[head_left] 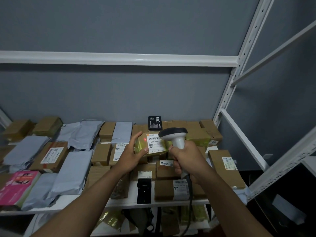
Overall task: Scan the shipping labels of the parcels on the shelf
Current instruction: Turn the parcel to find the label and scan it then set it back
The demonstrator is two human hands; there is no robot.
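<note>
My left hand (pixel 132 151) grips a small cardboard parcel (pixel 139 144) wrapped in yellowish tape, lifted a little above the other parcels. Its white shipping label (pixel 154 142) faces up, and a red dot of light shows just left of the label. My right hand (pixel 185 159) holds the handle of a white and grey barcode scanner (pixel 174 135), whose head hangs over the label's right end. The scanner's cable runs down past my right wrist.
The white shelf (pixel 119 203) is crowded with brown boxes (pixel 224 166), grey mailer bags (pixel 71 170), a pink packet (pixel 18 183), a black box (pixel 154 123) at the back and a black device (pixel 144 190) at the front edge. A white upright (pixel 239 65) stands at right; more parcels lie below.
</note>
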